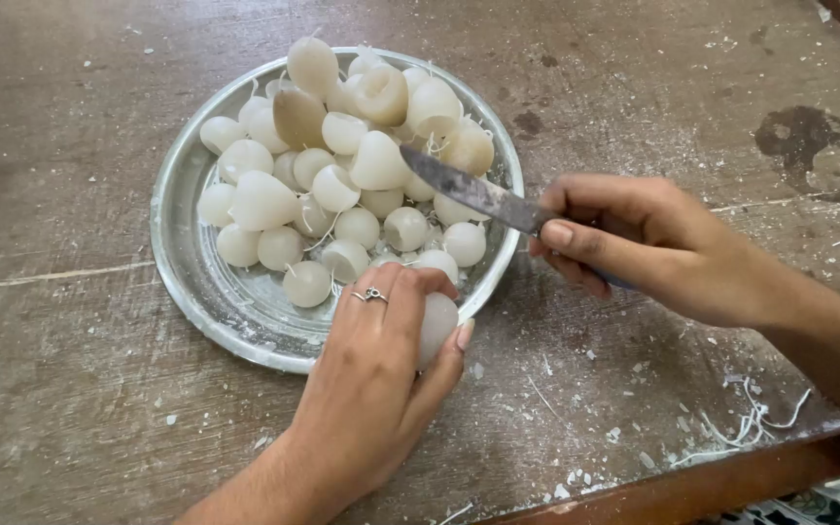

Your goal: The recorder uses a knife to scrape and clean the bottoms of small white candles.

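Left hand [381, 374]: my fingers are clamped round one white wax ball [437, 326], at the near rim of the metal plate [187, 262].
Right hand [648, 248]: closed on the knife [478, 194] handle.
Blade axis: runs up-left over the heaped wax pieces [342, 165] — tip away from me.
Ball from blade: below and slightly left — near, not touching.
Table [70, 408]: wax crumbs scattered.

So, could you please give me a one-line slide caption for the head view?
Left hand grips a white wax ball beside a round metal plate of them; right hand holds a knife.
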